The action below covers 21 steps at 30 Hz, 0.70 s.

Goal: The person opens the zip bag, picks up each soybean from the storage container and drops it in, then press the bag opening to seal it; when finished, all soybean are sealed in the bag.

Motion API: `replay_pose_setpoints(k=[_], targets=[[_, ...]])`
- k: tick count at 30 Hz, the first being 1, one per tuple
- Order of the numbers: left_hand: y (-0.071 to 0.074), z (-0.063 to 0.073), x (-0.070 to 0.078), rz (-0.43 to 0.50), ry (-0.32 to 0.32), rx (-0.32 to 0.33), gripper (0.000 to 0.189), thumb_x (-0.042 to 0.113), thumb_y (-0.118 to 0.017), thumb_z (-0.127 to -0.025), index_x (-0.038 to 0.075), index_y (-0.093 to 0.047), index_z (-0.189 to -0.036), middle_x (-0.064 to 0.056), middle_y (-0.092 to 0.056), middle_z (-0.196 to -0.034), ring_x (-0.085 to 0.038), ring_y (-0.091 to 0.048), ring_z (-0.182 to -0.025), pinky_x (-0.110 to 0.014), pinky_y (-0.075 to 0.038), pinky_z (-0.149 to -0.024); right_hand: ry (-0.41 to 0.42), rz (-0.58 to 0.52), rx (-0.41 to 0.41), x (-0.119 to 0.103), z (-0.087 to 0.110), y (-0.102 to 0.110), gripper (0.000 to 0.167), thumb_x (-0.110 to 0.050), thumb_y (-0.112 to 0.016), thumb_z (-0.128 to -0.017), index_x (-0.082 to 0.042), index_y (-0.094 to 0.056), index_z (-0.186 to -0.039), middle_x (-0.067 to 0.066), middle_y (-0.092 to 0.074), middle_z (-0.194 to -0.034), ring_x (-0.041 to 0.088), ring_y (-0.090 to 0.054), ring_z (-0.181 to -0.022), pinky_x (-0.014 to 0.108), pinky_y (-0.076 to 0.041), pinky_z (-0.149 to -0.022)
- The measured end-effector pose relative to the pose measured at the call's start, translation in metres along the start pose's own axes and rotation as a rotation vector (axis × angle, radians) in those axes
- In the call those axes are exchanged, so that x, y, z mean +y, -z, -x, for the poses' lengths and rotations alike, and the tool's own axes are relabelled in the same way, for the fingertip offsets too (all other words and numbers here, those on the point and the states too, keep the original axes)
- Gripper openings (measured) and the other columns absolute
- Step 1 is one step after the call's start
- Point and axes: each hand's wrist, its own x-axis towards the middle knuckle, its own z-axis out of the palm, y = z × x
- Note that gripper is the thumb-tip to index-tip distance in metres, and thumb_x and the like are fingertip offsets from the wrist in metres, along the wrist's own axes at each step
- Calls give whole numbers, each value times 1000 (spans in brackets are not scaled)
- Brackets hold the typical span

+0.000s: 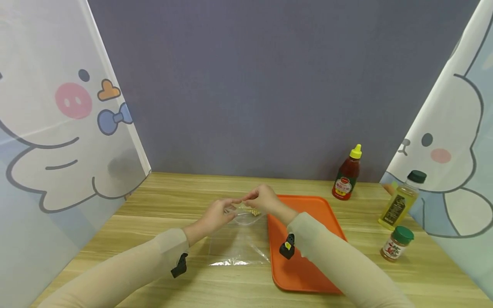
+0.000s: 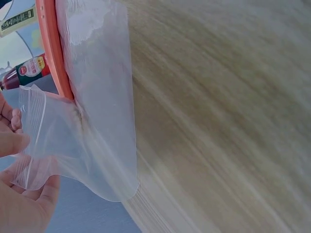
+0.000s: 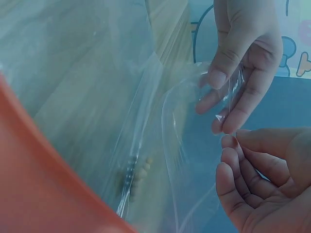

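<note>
A clear plastic zip bag (image 1: 239, 246) lies toward me over the wooden table, its mouth lifted at the far end. My left hand (image 1: 215, 216) holds one side of that mouth; in the right wrist view its thumb is on the near side of the film, with fingers behind. Fingertips nearly meeting it, my right hand (image 1: 265, 199) pinches the bag's edge between thumb and forefinger. In the left wrist view the ridged zip strip (image 2: 36, 116) runs between both hands. Small yellowish lumps (image 3: 140, 177) in a row show through the film.
An orange tray (image 1: 304, 273) lies beside the bag, under my right forearm. At the back right stands a red sauce bottle (image 1: 345, 177) with a yellow cap. Further right are an oil bottle (image 1: 400, 205) and a green-lidded spice jar (image 1: 396, 244). Printed curtains and a grey panel (image 1: 246, 85) enclose the table.
</note>
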Motion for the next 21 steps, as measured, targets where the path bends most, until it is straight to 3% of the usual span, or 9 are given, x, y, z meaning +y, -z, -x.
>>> replay_pose_setpoints(k=[4,11,21], targets=[[0,0,0,-3,-3,-7,40,-1,-67,-87,3,-61,-126,-16,-63,-128,-31,-65,-105,-37,-60,-83,-29,-29,-3,5,2,7,9,-10,-73,-84,-8,-78,-92,5,-75,-84,14,-67,-71,26,-58,-63],[0,1,-2,4,0,-2,43,-1,-67,-86,4,-60,-128,-14,-62,-129,-30,-65,-106,-36,-59,-83,-2,-26,9,18,12,30,14,-13,-73,-85,-7,-77,-96,3,-74,-85,14,-65,-75,23,-53,-62],[0,3,-4,-2,-3,-2,44,0,-67,-86,3,-59,-129,-15,-61,-130,-30,-64,-107,-38,-58,-85,11,-42,5,48,39,70,14,-17,-73,-86,-10,-76,-97,4,-73,-95,14,-65,-87,29,-56,-73]])
